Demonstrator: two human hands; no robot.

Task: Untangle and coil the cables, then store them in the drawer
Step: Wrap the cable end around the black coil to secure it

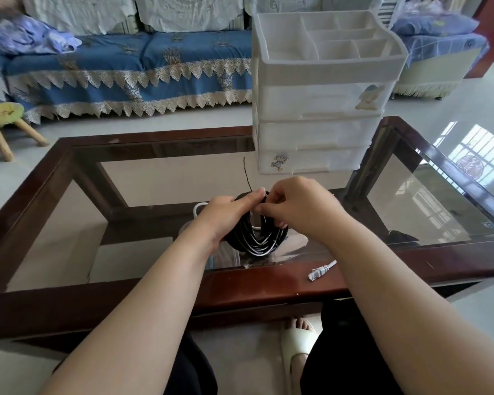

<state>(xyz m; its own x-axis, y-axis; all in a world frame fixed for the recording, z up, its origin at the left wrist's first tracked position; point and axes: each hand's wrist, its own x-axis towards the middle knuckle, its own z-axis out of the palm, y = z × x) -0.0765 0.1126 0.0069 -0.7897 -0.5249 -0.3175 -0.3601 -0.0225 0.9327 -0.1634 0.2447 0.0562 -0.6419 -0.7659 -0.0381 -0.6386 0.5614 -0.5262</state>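
A black cable wound into a coil hangs just above the glass table. My left hand grips the coil's left side with the thumb over its top. On the coil's upper right, my right hand pinches a thin black tie whose free end sticks up behind the coil. A white cable peeks out behind my left hand. Its grey network plug lies on the table's near wooden rim. The white plastic drawer unit stands at the table's far side, all its drawers closed.
The drawer unit has an open divided tray on top. A blue-covered sofa runs along the back. A small wooden stool stands on the floor at the left. My knees and a slippered foot are under the table's near edge.
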